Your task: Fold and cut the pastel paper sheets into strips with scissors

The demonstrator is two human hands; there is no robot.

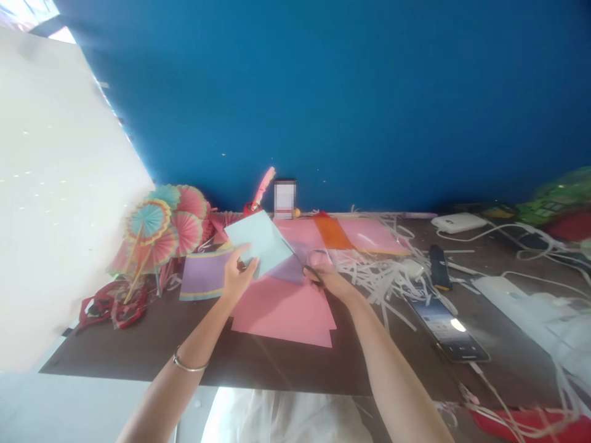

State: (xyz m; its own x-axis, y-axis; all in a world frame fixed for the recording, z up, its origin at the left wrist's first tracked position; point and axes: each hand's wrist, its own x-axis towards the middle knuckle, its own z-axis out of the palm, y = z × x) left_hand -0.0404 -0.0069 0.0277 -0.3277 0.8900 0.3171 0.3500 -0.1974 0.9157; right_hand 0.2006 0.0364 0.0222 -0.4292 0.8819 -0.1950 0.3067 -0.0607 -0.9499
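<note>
My left hand [239, 269] pinches the lower left side of a pale blue sheet of paper [259, 239], tilted above the table. In my right hand [325, 280] are scissors [308, 269], their handles wrapped by my fingers. The blades point up and left, along the right edge of the blue paper; whether they are parted I cannot tell. Beneath lie pink sheets [286, 314] and a purple sheet [290, 266], partly hidden by the blue paper. Left of my left hand rests another purple sheet [203, 275] with yellow bands.
Pleated paper fans [157, 224] stand at the left, near red ribbon pieces [127, 307]. White paper strips [373, 277] pile up right of my right hand, beside a lit phone [450, 332]. Cables and a white power bank [459, 222] lie farther right. A blue wall [323, 104] rises behind.
</note>
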